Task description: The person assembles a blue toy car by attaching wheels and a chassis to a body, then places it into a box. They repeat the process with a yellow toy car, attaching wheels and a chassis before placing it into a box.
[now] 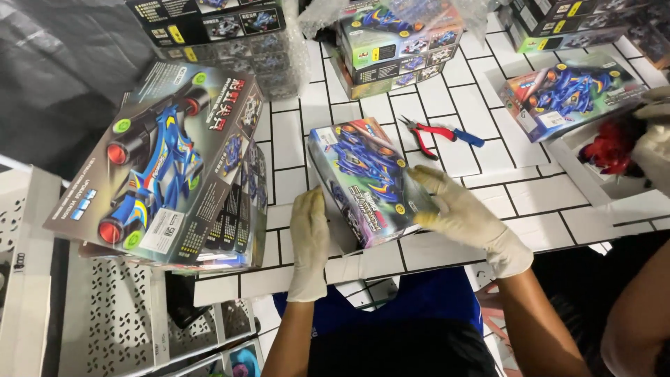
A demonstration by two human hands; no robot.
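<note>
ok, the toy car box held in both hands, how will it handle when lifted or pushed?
The toy car box is probably stiff: flat cardboard faces, crisp edges. Likely light for its size, since the left hand and right hand hold it tilted with fingers flat. The glossy print against gloves could slip.

1. A single head-worn camera looked steeply down from just above the person's own lap and forearms.
2. It faced forward across the white tiled tabletop [481,112], close in.
3. No second view shared the scene.
</note>
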